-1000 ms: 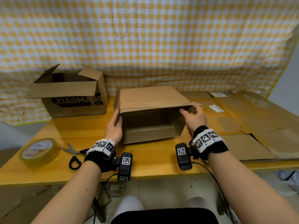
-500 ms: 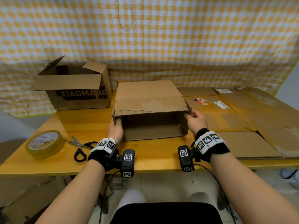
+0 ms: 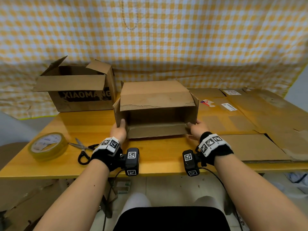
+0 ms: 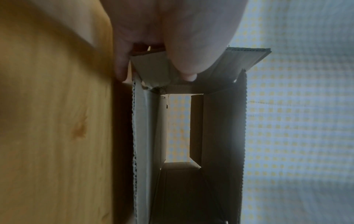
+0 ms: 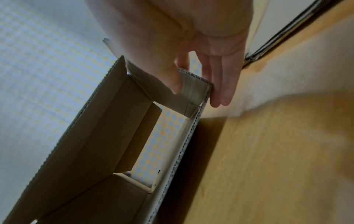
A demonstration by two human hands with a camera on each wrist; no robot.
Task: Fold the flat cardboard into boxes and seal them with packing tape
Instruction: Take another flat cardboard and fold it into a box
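A brown cardboard box (image 3: 155,95) lies on its side in the middle of the wooden table (image 3: 150,157), its open end facing me with the flaps spread. My left hand (image 3: 120,127) pinches the left side flap (image 4: 151,65), thumb on the inner face and fingers behind it. My right hand (image 3: 194,125) pinches the right side flap (image 5: 193,91) low down in the same way. Through the box (image 4: 220,136) the far end shows partly open, with checked cloth visible beyond. A roll of packing tape (image 3: 47,146) lies flat at the table's left.
Black-handled scissors (image 3: 83,148) lie between the tape and my left wrist. An open box printed XIAOMANG (image 3: 78,90) stands at the back left. Flat cardboard sheets (image 3: 260,117) cover the table's right side. A checked cloth (image 3: 166,39) hangs behind.
The box has been squared up from a slanted shape. Both hands slid down the side flaps toward the table, and the box sits slightly nearer me.
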